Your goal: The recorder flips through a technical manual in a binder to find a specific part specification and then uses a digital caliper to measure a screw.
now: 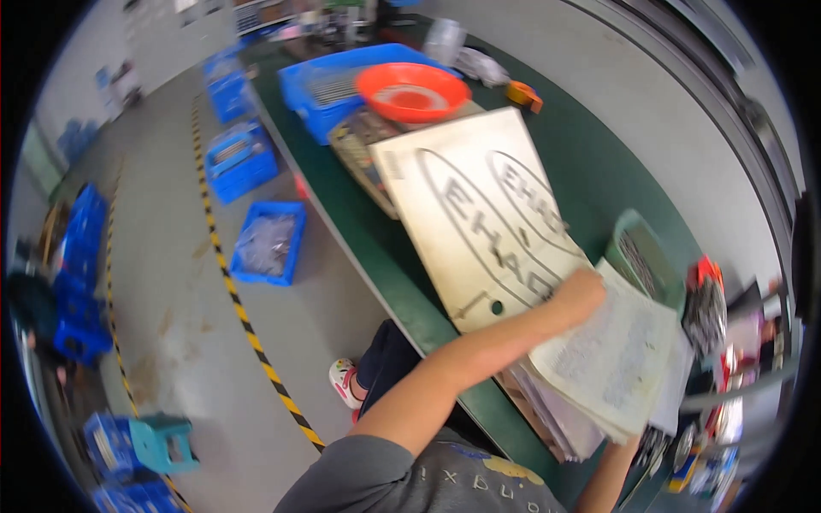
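A large cream file binder lies opened on the green table, its cover marked with hand-drawn ovals and dark lettering and pierced by a round hole. Beside the cover, a thick stack of yellowed papers is tilted up over more sheets. My left hand reaches across the cover and is closed at the papers' upper left corner; its fingertips are partly hidden. At the stack's lower edge, my right hand grips the papers, with most of its fingers out of sight beneath them.
Beyond the binder stand a red-orange bowl and a blue crate. A green bin with dark pieces is close to the papers. Another blue crate holding clear bags stands on the floor left of the table.
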A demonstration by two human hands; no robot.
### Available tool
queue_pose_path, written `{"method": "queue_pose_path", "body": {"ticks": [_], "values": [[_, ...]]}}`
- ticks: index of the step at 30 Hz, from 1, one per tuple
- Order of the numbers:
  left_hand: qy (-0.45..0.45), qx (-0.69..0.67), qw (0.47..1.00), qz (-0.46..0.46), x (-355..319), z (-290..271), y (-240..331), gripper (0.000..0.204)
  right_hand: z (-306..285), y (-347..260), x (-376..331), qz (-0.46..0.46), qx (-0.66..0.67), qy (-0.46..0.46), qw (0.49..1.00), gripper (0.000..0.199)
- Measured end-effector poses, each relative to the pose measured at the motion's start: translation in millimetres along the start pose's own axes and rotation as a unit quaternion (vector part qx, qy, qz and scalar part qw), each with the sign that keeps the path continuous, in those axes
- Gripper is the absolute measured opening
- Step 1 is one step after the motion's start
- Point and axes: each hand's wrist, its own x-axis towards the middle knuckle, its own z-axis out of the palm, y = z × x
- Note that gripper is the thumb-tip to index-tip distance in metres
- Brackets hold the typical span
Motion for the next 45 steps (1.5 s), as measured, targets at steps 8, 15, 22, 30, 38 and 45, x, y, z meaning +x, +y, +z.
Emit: {"method": "queue_pose_path", "body": {"ticks": [8, 15, 22, 30, 38, 45], "values": [[0.087, -0.343, 0.917, -0.183, -13, -32, -33, 0.013, 102, 40, 46, 0.079, 0.005, 0.002, 0.997, 0.049], [0.133, -0.448, 0.846, -0.258, -52, -105, -42, 0.018, 159, 53, 58, 0.185, 0.01, -0.139, 0.973, 0.053], [0.151, -0.571, 0.769, -0.245, -103, -136, -19, 0.051, 207, 63, 69, 0.198, -0.107, -0.229, 0.947, 0.057], [0.375, -0.281, 0.801, -0.372, -154, -128, -14, 0.068, 236, 89, 75, 0.071, -0.457, -0.341, 0.819, 0.057], [0.243, -0.021, 0.918, -0.311, -183, -131, 17, 0.047, 230, 58, 77, 0.001, -0.568, -0.36, 0.741, 0.042], [0.311, 0.013, 0.907, -0.283, -200, -119, 16, 0.041, 241, 58, 79, 0.031, -0.548, -0.318, 0.773, 0.028]]}}
